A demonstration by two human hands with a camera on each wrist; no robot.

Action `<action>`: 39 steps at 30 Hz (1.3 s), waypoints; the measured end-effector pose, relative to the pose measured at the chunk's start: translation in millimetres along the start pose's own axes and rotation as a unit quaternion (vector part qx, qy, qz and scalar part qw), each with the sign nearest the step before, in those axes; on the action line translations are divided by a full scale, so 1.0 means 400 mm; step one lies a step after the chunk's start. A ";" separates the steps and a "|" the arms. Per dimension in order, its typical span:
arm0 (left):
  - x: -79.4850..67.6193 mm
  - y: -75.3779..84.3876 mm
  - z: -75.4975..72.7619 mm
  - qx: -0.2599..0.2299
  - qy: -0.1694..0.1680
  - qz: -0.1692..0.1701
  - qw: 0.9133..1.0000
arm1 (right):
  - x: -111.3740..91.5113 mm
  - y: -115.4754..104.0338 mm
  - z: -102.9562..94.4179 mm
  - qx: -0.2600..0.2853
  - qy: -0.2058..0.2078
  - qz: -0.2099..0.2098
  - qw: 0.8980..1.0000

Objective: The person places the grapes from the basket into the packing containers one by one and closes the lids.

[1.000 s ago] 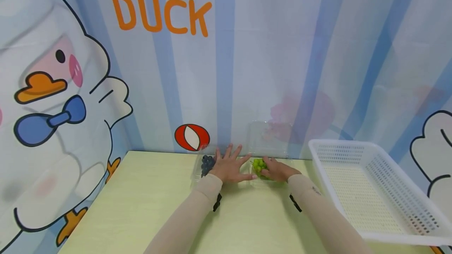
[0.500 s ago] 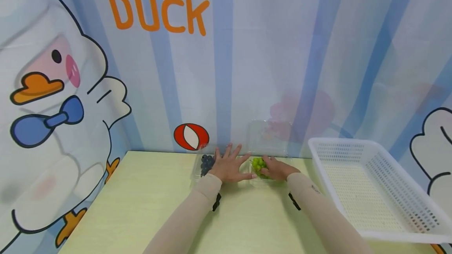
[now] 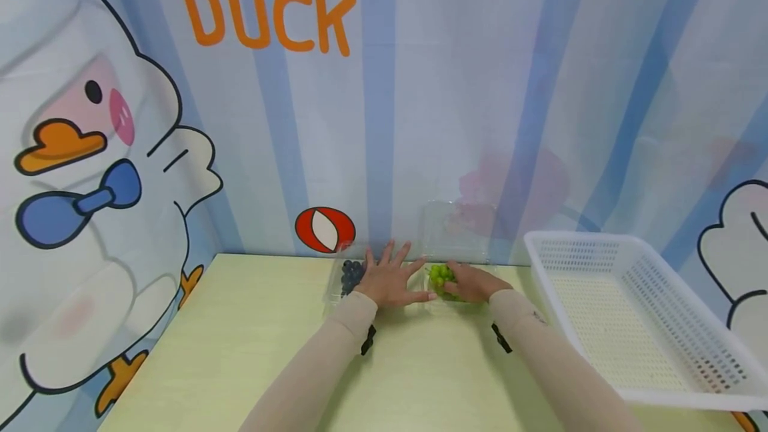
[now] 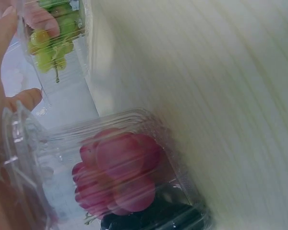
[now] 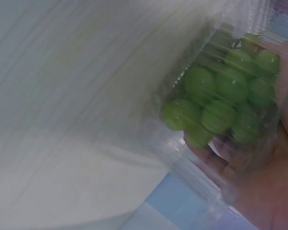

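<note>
My left hand [image 3: 390, 284] lies with spread, straight fingers on the lid of a clear plastic box [image 4: 149, 115]. Through its wall the left wrist view shows red grapes [image 4: 120, 160] beside dark grapes [image 4: 153, 219]. The dark bunch also shows left of the hand in the head view. To the right, my right hand [image 3: 475, 284] reaches into a second clear box [image 5: 170, 151], whose lid [image 3: 459, 229] stands raised at the back. Inside, its thumb and fingers curl round a bunch of green grapes [image 5: 225, 91]; some fingers are hidden behind the grapes.
A white perforated plastic basket [image 3: 639, 325] stands on the table at the right. The pale yellow table [image 3: 234, 332] meets a blue-striped curtain [image 3: 420, 119] with duck prints right behind the boxes. Both forearms extend from the front edge of the view.
The head view has tilted slightly downward, so the scene sits higher in it. Both hands stay nearly where they were, the right one shifting only a little over the green grapes.
</note>
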State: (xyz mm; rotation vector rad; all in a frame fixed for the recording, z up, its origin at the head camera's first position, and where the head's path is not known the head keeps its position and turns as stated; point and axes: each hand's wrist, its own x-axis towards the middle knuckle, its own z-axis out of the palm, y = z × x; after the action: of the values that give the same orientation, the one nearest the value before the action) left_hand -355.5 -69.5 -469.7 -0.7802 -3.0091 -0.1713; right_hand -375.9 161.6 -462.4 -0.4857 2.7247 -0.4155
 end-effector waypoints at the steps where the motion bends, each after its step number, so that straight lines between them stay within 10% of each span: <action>1: 0.000 0.000 0.000 0.002 0.000 0.000 1.000 | 0.001 0.000 -0.002 -0.011 0.004 0.002 1.000; 25: 0.002 -0.002 -0.004 -0.014 -0.011 0.002 1.000 | -0.101 -0.028 -0.011 0.011 0.120 0.039 0.992; 39: 0.006 -0.004 0.004 -0.011 -0.011 -0.001 1.000 | -0.177 -0.014 0.015 0.081 0.292 0.087 0.949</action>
State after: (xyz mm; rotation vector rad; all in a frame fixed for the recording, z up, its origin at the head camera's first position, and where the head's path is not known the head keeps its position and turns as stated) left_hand -358.4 -69.6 -471.2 -0.7866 -3.0335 -0.1977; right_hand -309.7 181.9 -446.5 -0.0755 3.2171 -0.8403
